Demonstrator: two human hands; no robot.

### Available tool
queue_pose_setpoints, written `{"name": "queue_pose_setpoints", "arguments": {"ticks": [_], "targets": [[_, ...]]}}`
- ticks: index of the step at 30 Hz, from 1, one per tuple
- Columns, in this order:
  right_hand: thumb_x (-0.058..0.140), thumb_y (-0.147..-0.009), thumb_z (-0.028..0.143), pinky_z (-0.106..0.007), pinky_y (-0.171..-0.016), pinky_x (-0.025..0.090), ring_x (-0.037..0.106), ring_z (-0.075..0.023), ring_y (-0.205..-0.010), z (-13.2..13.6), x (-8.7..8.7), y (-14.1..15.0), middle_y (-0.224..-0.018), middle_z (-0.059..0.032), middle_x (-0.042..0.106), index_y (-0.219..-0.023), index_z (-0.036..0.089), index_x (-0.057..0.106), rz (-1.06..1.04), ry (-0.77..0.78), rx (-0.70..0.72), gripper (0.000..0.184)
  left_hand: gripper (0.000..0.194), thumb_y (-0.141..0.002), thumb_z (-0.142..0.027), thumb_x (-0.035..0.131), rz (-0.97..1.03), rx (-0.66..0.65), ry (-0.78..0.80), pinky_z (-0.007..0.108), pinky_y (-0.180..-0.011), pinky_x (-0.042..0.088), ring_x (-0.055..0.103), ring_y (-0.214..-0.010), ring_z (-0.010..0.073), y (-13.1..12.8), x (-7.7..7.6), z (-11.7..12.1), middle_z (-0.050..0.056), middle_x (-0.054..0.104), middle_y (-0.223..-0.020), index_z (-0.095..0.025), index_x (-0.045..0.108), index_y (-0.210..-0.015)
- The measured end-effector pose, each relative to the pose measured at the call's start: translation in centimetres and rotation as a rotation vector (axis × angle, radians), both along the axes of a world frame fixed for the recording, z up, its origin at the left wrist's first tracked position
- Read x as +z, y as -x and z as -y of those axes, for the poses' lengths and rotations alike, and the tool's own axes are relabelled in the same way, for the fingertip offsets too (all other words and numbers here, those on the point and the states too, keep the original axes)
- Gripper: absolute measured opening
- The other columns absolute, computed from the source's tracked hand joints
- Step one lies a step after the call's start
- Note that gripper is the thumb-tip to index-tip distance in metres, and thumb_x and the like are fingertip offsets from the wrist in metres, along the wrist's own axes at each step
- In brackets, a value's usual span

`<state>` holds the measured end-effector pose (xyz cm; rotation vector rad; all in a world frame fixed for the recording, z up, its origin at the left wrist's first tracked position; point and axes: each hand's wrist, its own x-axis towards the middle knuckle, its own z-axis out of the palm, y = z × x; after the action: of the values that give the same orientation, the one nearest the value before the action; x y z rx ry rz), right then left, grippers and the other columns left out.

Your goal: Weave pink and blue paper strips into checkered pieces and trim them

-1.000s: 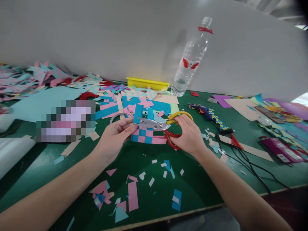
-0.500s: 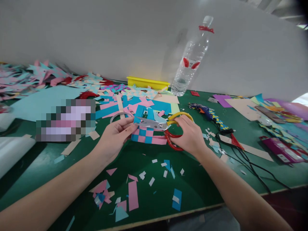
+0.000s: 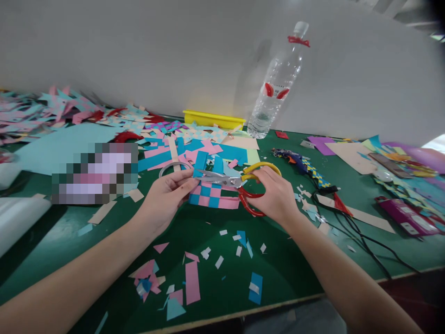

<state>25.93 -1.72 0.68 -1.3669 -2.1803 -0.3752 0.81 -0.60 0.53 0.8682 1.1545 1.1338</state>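
Observation:
Just above the green table, my left hand [image 3: 171, 195] pinches the left side of a woven paper piece [image 3: 205, 197] in pink and blue checks. Loose strip ends stick out at its top and right. My right hand [image 3: 274, 192] grips a pair of scissors [image 3: 231, 181] with one yellow and one red handle. The handles are spread, and the blades point left across the blue strips at the piece's upper edge, close to my left fingertips. Behind my left hand lies a grey ring [image 3: 174, 166], perhaps a tape roll, partly hidden.
A plastic bottle [image 3: 276, 86] stands behind, by a yellow tray [image 3: 213, 120]. On the right lie a glue gun [image 3: 295, 161] with a black cord and a purple box [image 3: 406, 217]. Paper scraps [image 3: 192, 283] litter the front. A blurred-out object [image 3: 95, 176] lies left.
The scissors' handles have spread slightly wider, the yellow one shifting a little right. The paper piece has moved very slightly left. Otherwise the scene looks the same.

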Motion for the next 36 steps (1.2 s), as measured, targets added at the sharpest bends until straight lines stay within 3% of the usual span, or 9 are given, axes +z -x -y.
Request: {"name": "queue_pose_setpoints", "arguments": {"ticks": [17,25,29,36], "targets": [[0.062,-0.074,0.038,-0.036,-0.069,0.055,0.065,-0.0239,-0.085,-0.05,-0.27,-0.15,-0.103,-0.0129,0.067,-0.104,0.013,0.062,0.012,-0.040,0.015,0.038,0.033,-0.072,-0.019,0.074,-0.010,0.007,0.032,0.019,-0.064,0.054,0.063,-0.070,0.0103,-0.08,0.09,0.01,0.000,0.070,-0.080,-0.024,0.070,-0.104],[0.058,-0.078,0.032,-0.035,-0.068,0.053,0.065,-0.0234,-0.084,-0.25,-0.50,-0.36,-0.094,-0.0095,0.068,-0.099,0.016,0.062,0.003,-0.015,0.009,0.027,0.032,-0.072,-0.018,0.074,-0.028,0.017,0.047,0.020,-0.065,0.056,0.064,-0.071,0.0113,-0.23,0.24,-0.04,0.001,0.071,-0.082,-0.022,0.070,-0.103],[0.058,-0.078,0.032,-0.037,-0.070,0.053,0.064,-0.0252,-0.090,-0.20,-0.32,-0.30,-0.098,-0.0110,0.068,-0.098,0.015,0.062,0.002,-0.018,-0.008,0.026,0.032,-0.071,-0.020,0.076,-0.026,0.004,0.043,0.020,-0.066,0.056,0.064,-0.071,0.0107,-0.19,0.21,0.00,0.000,0.070,-0.078,-0.022,0.070,-0.103],[0.058,-0.078,0.035,-0.040,-0.074,0.052,0.061,-0.0278,-0.097,-0.11,0.13,0.44,-0.105,-0.0100,0.064,-0.105,0.019,0.055,-0.067,0.172,-0.035,0.031,0.035,-0.069,-0.025,0.077,-0.070,-0.008,0.026,0.020,-0.066,0.055,0.064,-0.074,0.0120,-0.04,-0.14,-0.08,0.001,0.071,-0.082,-0.022,0.070,-0.103]]}}
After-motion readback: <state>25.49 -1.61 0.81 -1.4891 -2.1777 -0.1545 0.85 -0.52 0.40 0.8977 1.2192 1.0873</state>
